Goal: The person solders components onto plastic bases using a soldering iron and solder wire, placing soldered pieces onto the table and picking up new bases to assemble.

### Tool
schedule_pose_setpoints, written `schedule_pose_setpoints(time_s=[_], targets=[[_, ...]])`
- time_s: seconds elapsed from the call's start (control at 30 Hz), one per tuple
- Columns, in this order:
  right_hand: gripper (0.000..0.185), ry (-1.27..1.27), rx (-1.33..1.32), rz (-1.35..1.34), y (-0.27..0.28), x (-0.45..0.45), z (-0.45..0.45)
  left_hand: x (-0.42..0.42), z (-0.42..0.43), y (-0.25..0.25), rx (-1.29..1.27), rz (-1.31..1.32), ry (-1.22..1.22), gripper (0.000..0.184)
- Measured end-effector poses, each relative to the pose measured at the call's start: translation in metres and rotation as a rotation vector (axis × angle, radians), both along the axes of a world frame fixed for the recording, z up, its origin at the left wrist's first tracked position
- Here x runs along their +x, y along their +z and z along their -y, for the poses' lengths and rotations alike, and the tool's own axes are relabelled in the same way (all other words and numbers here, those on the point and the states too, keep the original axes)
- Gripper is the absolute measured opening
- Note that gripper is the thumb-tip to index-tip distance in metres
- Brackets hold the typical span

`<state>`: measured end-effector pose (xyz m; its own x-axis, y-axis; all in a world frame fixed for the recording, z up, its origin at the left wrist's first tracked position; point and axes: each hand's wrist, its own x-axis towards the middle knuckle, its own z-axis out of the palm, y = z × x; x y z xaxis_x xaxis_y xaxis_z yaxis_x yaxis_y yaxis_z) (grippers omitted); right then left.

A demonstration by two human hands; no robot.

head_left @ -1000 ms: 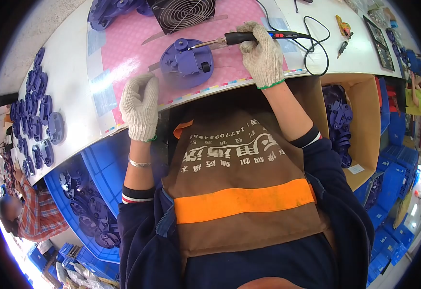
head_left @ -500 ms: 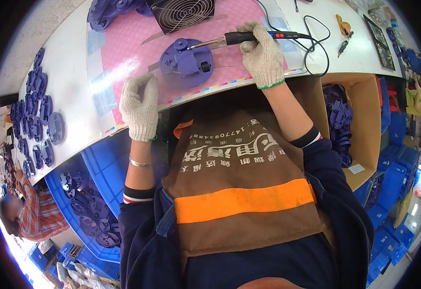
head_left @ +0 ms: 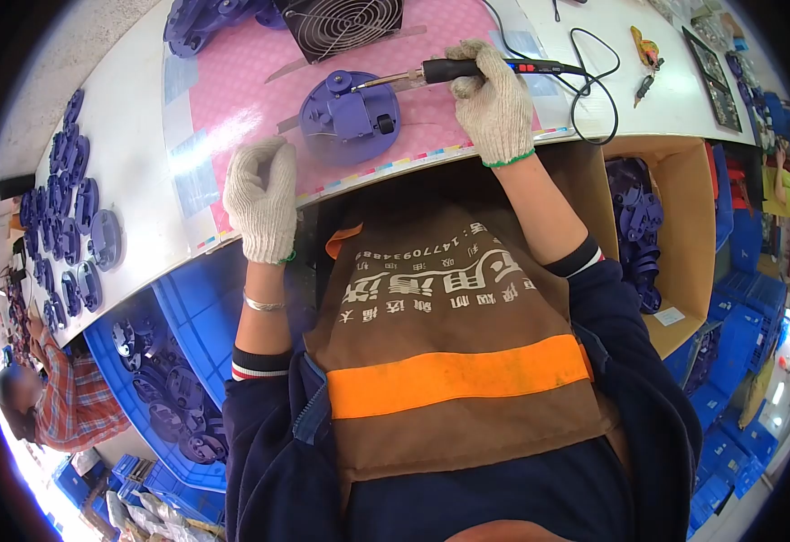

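My right hand [head_left: 494, 104], in a white knitted glove, is closed around the black handle of a soldering iron [head_left: 449, 71]. Its metal tip points left and meets the upper part of a purple plastic housing [head_left: 345, 126], which lies on a pink mat. A round post and a small black piece show on the housing. To the left of it, at the mat's near edge, my gloved left hand [head_left: 264, 190] has its fingers curled in. Whatever those fingers pinch, if anything, is too small or hidden to name.
A black fan [head_left: 345, 27] stands behind the housing, beside more purple parts [head_left: 210, 23]. Rows of purple housings [head_left: 70, 217] cover the table's left end. A blue crate [head_left: 155, 415] and a cardboard box [head_left: 675, 226] hold more. The iron's cable [head_left: 616, 117] loops rightward. Another person [head_left: 74, 397] is at left.
Both hands, the soldering iron and the housing have hardly moved. At the far right, a person in yellow-green has shifted slightly.
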<state>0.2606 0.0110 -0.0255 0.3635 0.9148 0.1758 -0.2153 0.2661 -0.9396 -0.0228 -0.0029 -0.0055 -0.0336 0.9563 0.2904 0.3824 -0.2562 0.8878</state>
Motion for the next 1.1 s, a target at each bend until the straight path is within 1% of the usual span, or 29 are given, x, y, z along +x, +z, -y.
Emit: schedule_pose_setpoints(time_s=[0.07,0.13,0.17,0.23,0.33,0.37,0.53,0.7,0.8,1.0,1.1], targets=[[0.031,0.033,0.014,-0.099,-0.001,0.0,0.0,0.0,0.0,0.0,0.003,0.002,-0.002,0.007],[0.031,0.024,0.011,-0.076,-0.001,0.0,0.0,0.0,-0.001,-0.001,0.014,-0.005,-0.007,0.007],[0.031,0.003,0.002,-0.013,-0.001,0.001,0.0,0.0,0.0,-0.001,0.011,-0.002,-0.008,0.007],[0.03,0.019,0.017,-0.049,-0.001,0.0,-0.001,0.0,0.0,-0.001,0.007,0.003,-0.01,0.007],[0.027,0.102,0.05,-0.279,-0.004,0.001,-0.001,-0.001,0.0,-0.002,-0.002,-0.002,-0.01,0.008],[0.026,0.113,0.037,-0.309,-0.004,0.001,-0.002,-0.001,0.0,-0.002,0.003,0.001,-0.012,0.008],[0.022,0.111,0.019,-0.266,0.0,-0.002,0.001,0.0,0.0,-0.002,0.01,0.004,-0.009,0.008],[0.025,0.119,-0.001,-0.318,0.008,-0.005,0.004,-0.001,0.0,-0.004,0.001,0.002,-0.009,0.008],[0.024,0.105,-0.003,-0.4,0.011,-0.007,0.004,-0.002,-0.001,-0.004,-0.002,-0.001,-0.006,0.009],[0.024,0.083,-0.012,-0.279,0.009,-0.006,0.003,-0.001,0.0,-0.003,0.009,-0.026,0.003,0.01],[0.023,0.102,0.0,-0.333,0.008,-0.005,0.004,-0.001,0.0,-0.002,-0.001,-0.018,0.003,0.01]])
